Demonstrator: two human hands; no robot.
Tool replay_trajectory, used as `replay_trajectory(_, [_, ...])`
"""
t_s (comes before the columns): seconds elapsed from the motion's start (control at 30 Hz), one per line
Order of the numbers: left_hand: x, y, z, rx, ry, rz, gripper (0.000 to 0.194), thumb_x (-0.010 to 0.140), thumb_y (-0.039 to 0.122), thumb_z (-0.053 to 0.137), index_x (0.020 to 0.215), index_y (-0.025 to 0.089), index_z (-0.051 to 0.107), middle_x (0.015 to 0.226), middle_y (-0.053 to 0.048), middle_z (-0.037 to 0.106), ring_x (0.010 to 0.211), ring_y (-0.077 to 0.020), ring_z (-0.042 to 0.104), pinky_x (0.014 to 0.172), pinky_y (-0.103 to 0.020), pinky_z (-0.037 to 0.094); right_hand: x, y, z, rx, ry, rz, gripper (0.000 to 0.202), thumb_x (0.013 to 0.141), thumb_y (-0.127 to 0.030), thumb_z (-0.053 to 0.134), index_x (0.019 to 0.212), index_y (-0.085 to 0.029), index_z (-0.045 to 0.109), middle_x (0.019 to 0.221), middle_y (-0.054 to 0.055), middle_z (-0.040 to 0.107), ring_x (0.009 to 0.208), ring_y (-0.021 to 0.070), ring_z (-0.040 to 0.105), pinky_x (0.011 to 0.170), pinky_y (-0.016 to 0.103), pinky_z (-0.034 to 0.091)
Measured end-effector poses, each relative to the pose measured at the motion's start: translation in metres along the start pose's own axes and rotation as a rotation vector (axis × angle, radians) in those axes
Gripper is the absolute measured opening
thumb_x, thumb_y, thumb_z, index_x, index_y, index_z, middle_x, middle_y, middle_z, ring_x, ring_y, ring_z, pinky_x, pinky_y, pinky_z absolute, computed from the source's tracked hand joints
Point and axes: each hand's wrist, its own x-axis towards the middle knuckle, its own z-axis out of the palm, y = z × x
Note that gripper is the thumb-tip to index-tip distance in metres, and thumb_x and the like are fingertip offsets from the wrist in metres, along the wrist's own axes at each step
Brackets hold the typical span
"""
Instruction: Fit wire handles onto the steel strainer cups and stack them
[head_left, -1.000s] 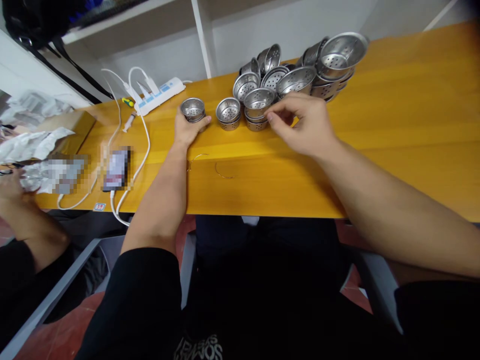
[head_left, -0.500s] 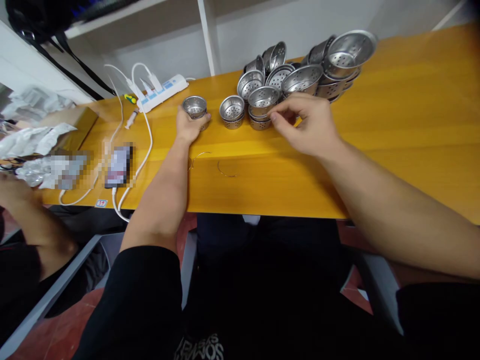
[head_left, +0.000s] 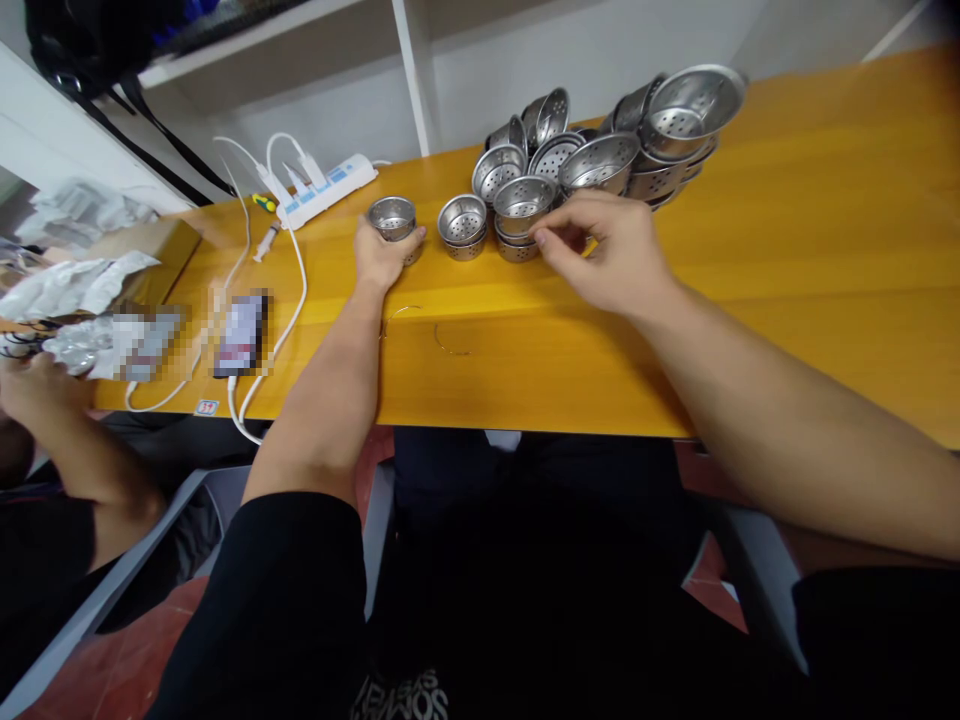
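My left hand [head_left: 381,258] is wrapped round a small stack of perforated metal cups [head_left: 392,216] standing on the wooden table [head_left: 555,385]. My right hand [head_left: 611,245] has its thumb and forefinger in a pinch at the right side of another two-cup stack [head_left: 523,205]. Whether it grips the cup rim or something thin is not clear, and its other fingers are curled out of sight. Between the hands sits a third stack of cups [head_left: 462,220], touched by neither. Two thin curved wires lie nearer the front, one of them a bent wire [head_left: 450,348].
Behind my right hand is a pile of metal cups [head_left: 686,115], some tipped over. A power strip [head_left: 330,188] with white cables, a syringe [head_left: 266,243] and a phone [head_left: 241,335] lie to the left. At far left is a co-worker's arm [head_left: 105,455] beside plastic bags [head_left: 90,285].
The view has shifted very slightly. Both my hands keep their places at the cup stacks. At the far left, more of the co-worker's hand and arm shows.
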Motion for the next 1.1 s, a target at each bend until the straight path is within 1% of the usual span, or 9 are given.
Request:
replay_trajectory(0.1, [-0.003, 0.007, 0.0, 0.006, 0.142, 0.015, 0.071, 0.065, 0.044, 0.121, 0.105, 0.036, 0.063, 0.124, -0.004, 0.093, 0.129, -0.0322, 0.085, 0.121, -0.054, 0.065, -0.001, -0.001, 0.001, 0.003, 0.009, 0.002, 0.057, 0.119, -0.091, 0.077, 0.117, -0.038, 0.097, 0.109, 0.016, 0.088, 0.101, 0.0471, 0.085, 0.096, 0.072, 0.072])
replay_trajectory(0.23, [-0.016, 0.035, -0.007, 0.018, 0.128, 0.095, 0.09, 0.072, 0.062, 0.131, 0.125, 0.031, 0.065, 0.14, -0.003, 0.091, 0.151, -0.0247, 0.074, 0.133, -0.049, 0.059, -0.003, -0.004, 0.001, 0.009, -0.007, 0.027, 0.056, 0.117, -0.093, 0.079, 0.13, -0.041, 0.098, 0.115, 0.015, 0.09, 0.108, 0.0483, 0.086, 0.098, 0.073, 0.073])
replay_trajectory(0.3, [-0.029, 0.053, -0.009, 0.025, 0.105, 0.148, 0.093, 0.069, 0.065, 0.132, 0.129, 0.034, 0.067, 0.145, -0.003, 0.09, 0.158, -0.033, 0.076, 0.138, -0.053, 0.062, -0.005, -0.006, 0.002, 0.02, -0.009, 0.031, 0.059, 0.114, -0.092, 0.084, 0.148, -0.044, 0.095, 0.123, 0.014, 0.091, 0.113, 0.0487, 0.087, 0.098, 0.071, 0.074])
replay_trajectory(0.43, [-0.064, 0.084, 0.001, 0.006, -0.152, 0.244, 0.097, 0.067, 0.06, 0.134, 0.136, 0.033, 0.072, 0.152, -0.005, 0.088, 0.161, -0.0391, 0.08, 0.145, -0.06, 0.063, -0.009, -0.013, 0.007, 0.075, -0.058, -0.012, 0.083, 0.11, -0.094, 0.089, 0.178, -0.048, 0.08, 0.149, 0.012, 0.087, 0.114, 0.0444, 0.088, 0.096, 0.064, 0.076])
replay_trajectory(0.57, [-0.09, 0.099, 0.021, -0.016, -0.425, 0.252, 0.1, 0.059, 0.049, 0.138, 0.136, 0.031, 0.079, 0.149, -0.004, 0.088, 0.161, -0.0447, 0.083, 0.143, -0.062, 0.067, -0.009, -0.016, 0.012, 0.103, -0.173, -0.068, 0.073, 0.109, -0.101, 0.087, 0.154, -0.044, 0.093, 0.148, 0.014, 0.084, 0.116, 0.0424, 0.085, 0.098, 0.062, 0.075])
replay_trajectory(0.67, [-0.092, 0.098, 0.028, -0.044, -0.491, 0.236, 0.097, 0.056, 0.039, 0.139, 0.134, 0.03, 0.082, 0.143, -0.004, 0.088, 0.158, -0.0475, 0.084, 0.14, -0.066, 0.07, -0.008, -0.016, 0.011, 0.101, -0.197, -0.052, 0.074, 0.109, -0.108, 0.083, 0.132, -0.039, 0.095, 0.138, 0.015, 0.084, 0.12, 0.0449, 0.082, 0.099, 0.064, 0.074])
replay_trajectory(0.8, [-0.077, 0.089, 0.017, 0.005, -0.485, 0.289, 0.091, 0.054, 0.027, 0.138, 0.127, 0.031, 0.084, 0.148, -0.005, 0.087, 0.163, -0.047, 0.08, 0.148, -0.066, 0.063, -0.008, -0.016, 0.007, 0.085, -0.178, 0.026, 0.072, 0.105, -0.108, 0.084, 0.136, -0.045, 0.094, 0.142, 0.016, 0.086, 0.118, 0.0484, 0.08, 0.104, 0.075, 0.071])
replay_trajectory(0.9, [-0.063, 0.081, 0.001, 0.049, -0.382, 0.278, 0.081, 0.056, 0.019, 0.134, 0.119, 0.03, 0.083, 0.146, -0.007, 0.085, 0.163, -0.0464, 0.077, 0.151, -0.063, 0.059, -0.008, -0.012, 0.004, 0.077, -0.186, 0.044, 0.069, 0.105, -0.107, 0.084, 0.137, -0.047, 0.095, 0.143, 0.016, 0.086, 0.118, 0.0495, 0.079, 0.105, 0.079, 0.069])
replay_trajectory(1.1, [-0.027, 0.043, -0.027, 0.103, -0.09, 0.126, 0.077, 0.062, 0.015, 0.124, 0.118, 0.029, 0.074, 0.145, -0.01, 0.082, 0.156, -0.0448, 0.076, 0.146, -0.062, 0.059, -0.007, 0.012, 0.01, 0.019, -0.273, -0.071, 0.056, 0.113, -0.093, 0.088, 0.12, -0.037, 0.095, 0.128, 0.013, 0.084, 0.108, 0.0416, 0.081, 0.106, 0.067, 0.068])
